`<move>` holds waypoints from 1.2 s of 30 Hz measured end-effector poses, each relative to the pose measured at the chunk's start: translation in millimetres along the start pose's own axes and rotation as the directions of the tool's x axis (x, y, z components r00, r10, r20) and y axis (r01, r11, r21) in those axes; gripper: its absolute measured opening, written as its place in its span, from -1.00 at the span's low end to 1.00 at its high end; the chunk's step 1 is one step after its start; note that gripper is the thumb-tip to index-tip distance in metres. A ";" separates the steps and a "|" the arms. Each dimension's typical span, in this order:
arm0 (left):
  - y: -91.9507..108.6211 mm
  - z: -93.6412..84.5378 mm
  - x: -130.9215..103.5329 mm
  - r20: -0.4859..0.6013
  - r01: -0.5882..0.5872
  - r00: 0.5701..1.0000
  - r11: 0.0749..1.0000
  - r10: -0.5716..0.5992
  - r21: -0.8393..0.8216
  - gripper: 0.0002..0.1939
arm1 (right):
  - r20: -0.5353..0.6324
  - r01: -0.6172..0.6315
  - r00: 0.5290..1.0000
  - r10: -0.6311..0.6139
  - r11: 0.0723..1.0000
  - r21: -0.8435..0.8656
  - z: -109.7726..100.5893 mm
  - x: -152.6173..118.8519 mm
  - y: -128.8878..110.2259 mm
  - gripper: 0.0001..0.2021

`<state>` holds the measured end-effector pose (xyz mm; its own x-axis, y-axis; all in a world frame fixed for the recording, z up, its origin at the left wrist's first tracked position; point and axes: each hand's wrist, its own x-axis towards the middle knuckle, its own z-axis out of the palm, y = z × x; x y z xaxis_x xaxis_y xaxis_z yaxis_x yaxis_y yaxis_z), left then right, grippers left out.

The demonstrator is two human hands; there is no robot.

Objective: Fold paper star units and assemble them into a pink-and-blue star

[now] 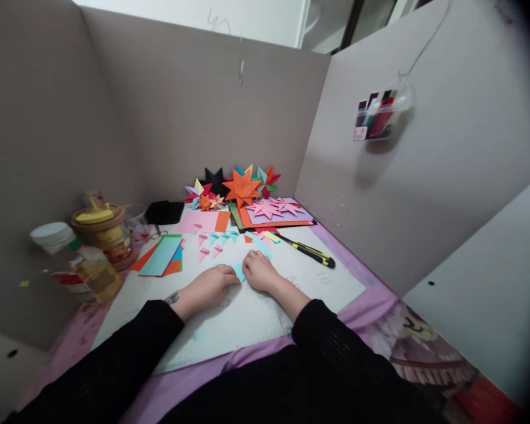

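Note:
A small turquoise piece of paper point(239, 272) lies low on the white board point(194, 347), between my two hands. My left hand point(214, 285) grips its left and near side with curled fingers. From the other side my right hand point(259, 272) has closed fingers on its right edge; the fingers hide much of the paper. Just beyond my hands are several small folded pieces, pink point(217, 251) and turquoise point(224, 238). Coloured paper strips point(162, 256) lie fanned out to the left. Small yellow and turquoise scraps point(271, 237) lie past my right hand.
A yellow-black utility knife point(311, 253) lies on the right. Folded paper stars point(242, 187) stand at the back, with pink stars point(267, 208) on stacked sheets. A bottle point(90, 271), a jar point(108, 235) and a black phone-like object point(165, 212) are left. Grey panels point(203, 106) enclose the table.

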<state>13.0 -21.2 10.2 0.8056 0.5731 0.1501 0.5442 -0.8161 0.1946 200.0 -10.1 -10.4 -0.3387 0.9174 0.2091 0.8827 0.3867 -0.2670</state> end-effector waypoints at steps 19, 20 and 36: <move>1.5 6.4 0.1 0.019 -0.069 0.998 0.989 0.067 0.129 -0.57 | 0.019 -0.070 0.997 0.071 0.997 -0.018 1.0 1.7 0.4 -0.77; 1.7 6.2 0.2 0.019 -0.070 0.997 0.990 0.069 0.126 -0.58 | 0.022 -0.074 0.997 0.074 0.997 -0.022 1.5 2.2 0.2 -0.76; 2.6 5.8 0.1 0.047 -0.062 0.997 0.987 0.055 0.145 -0.55 | 0.036 -0.081 0.996 0.082 0.996 -0.039 5.1 4.7 0.6 -0.76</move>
<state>15.9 -23.7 5.1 0.8447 0.5229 0.1147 0.5217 -0.8521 0.0420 197.3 -5.1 -14.3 -0.2764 0.9489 0.1527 0.9192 0.3073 -0.2462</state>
